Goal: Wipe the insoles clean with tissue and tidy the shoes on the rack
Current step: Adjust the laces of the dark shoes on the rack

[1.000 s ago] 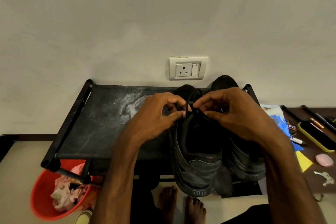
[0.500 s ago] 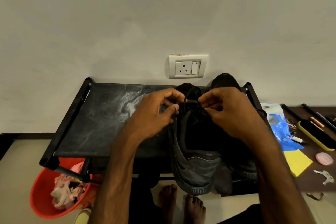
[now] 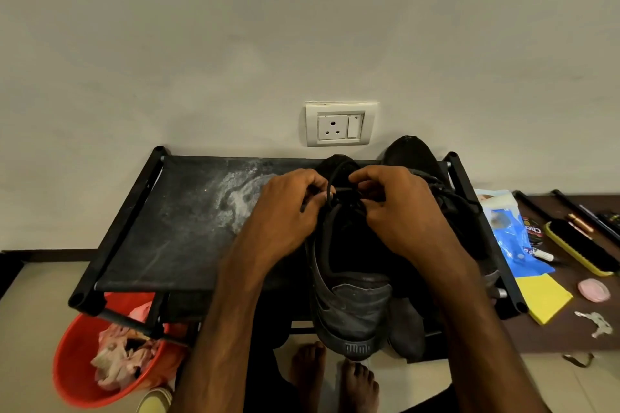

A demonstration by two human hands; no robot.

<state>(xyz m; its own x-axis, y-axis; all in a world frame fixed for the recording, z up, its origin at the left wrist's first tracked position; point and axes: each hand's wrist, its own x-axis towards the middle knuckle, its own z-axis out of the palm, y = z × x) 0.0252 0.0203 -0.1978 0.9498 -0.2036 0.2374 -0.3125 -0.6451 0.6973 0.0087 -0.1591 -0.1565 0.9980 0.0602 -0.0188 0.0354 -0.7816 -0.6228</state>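
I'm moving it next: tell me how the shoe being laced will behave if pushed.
Probably slides stiffly as one piece: the black shoe looks thick-soled. It may tip off, since its heel overhangs the rack front. Its lace looks floppy.

Left hand, right hand, both pinching, forearms outstretched

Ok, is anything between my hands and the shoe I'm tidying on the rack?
Nothing visible stands in the way. The left hand and right hand both pinch the laces of the black shoe, which stands on the rack, close beside the second shoe on its right.
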